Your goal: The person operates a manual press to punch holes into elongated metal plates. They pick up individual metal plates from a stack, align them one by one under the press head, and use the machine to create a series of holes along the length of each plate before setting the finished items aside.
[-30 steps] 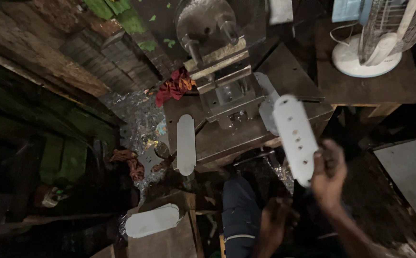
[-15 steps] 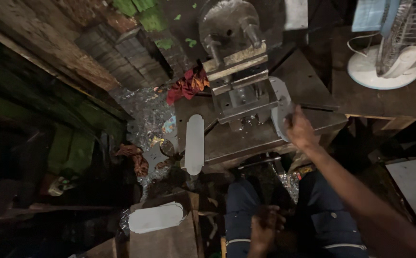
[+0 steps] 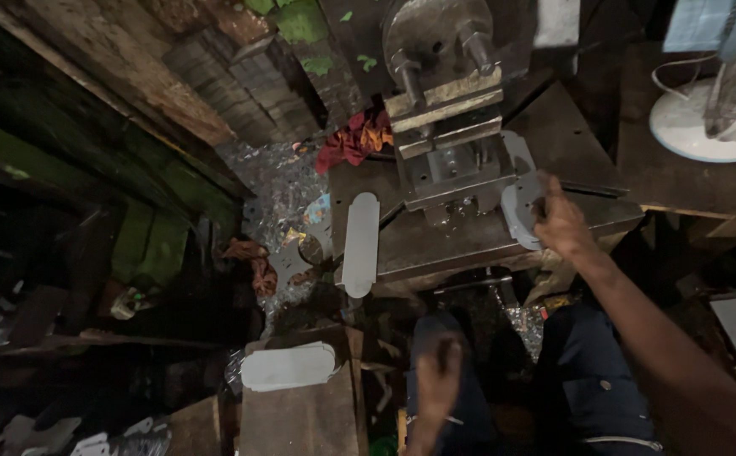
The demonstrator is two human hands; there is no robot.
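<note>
Moved since earlier frame: plate [image 3: 522, 205] carried from mid-air to press [image 3: 448, 127] bed. Right hand [image 3: 561, 221]: closed on plate, at press's right side. Left hand [image 3: 436, 384]: on lap, grip cannot be told. Strip [image 3: 359, 244]: flat on bench [image 3: 469, 245], left of press. Rag [image 3: 353, 139]: behind. Fan [image 3: 714, 110]: right.

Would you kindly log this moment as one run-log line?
right hand: holds metal strip at press | left hand: low by knee, grip unclear | second strip: on bench edge
</note>
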